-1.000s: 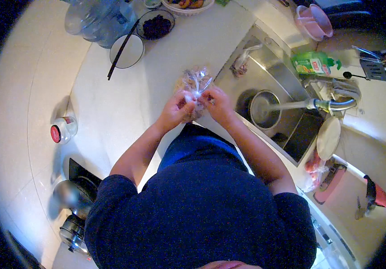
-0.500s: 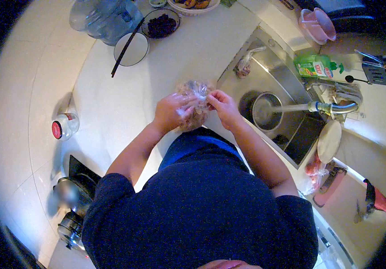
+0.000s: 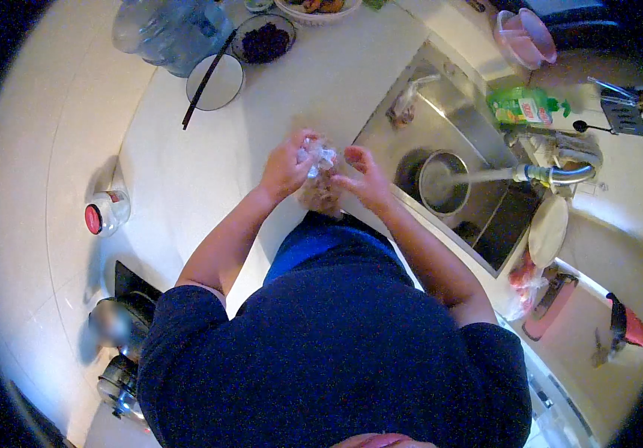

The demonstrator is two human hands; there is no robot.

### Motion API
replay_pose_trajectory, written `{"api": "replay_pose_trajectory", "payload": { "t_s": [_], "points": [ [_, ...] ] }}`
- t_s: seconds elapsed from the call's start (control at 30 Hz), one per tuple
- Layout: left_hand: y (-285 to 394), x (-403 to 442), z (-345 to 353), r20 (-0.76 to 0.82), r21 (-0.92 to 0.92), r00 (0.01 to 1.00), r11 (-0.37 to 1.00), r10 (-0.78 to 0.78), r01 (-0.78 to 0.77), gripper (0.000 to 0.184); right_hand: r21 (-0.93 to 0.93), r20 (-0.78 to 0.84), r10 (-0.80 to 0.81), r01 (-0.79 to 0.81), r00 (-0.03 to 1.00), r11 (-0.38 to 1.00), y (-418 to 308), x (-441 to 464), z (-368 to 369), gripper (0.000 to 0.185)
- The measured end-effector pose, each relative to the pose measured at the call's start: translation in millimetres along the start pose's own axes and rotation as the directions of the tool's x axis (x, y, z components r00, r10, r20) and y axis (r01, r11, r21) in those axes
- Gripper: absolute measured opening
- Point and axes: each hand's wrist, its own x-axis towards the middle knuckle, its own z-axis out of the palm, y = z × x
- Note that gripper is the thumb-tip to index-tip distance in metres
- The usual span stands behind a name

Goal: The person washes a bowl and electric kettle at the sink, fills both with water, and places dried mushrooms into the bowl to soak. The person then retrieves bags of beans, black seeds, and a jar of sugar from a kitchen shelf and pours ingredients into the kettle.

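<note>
A clear plastic bag with brownish contents sits at the counter's front edge, close against my body. My left hand is closed around the bag's bunched, shiny top. Just to the right of the bag is my right hand, its thumb and fingers apart and nothing seen between them. What exactly the bag contains is too blurred to name.
Water runs from the tap into a metal bowl in the sink. Farther back are a white bowl with chopsticks across it, and a dark-filled bowl. A red-lidded jar lies at left.
My right hand has let go of the bag's top, and its fingers have spread. My left hand has stayed on the bag, lifting slightly and gathering the plastic.
</note>
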Motion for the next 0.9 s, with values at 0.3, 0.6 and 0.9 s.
{"api": "replay_pose_trajectory", "payload": {
  "t_s": [0.3, 0.6, 0.9],
  "points": [
    [-6, 4, -2, 0.317, 0.65, 0.897, 0.618, 0.309, -0.443, 0.018, -0.427, 0.009, -0.055, 0.054, 0.998, 0.903, 5, -1, 23, 0.03],
    [-34, -1, 8, 0.051, 0.408, 0.939, 0.851, 0.34, -0.33, 0.021, -0.47, 0.042, -0.074, 0.085, 0.996, 0.879, 2, -6, 18, 0.01],
    [-50, -16, 35, -0.012, -0.496, 0.939, 0.818, -0.343, 0.292, 0.012, -0.275, -0.026, -0.04, 0.032, 0.999, 0.961, 2, -5, 10, 0.014]
  ]
}}
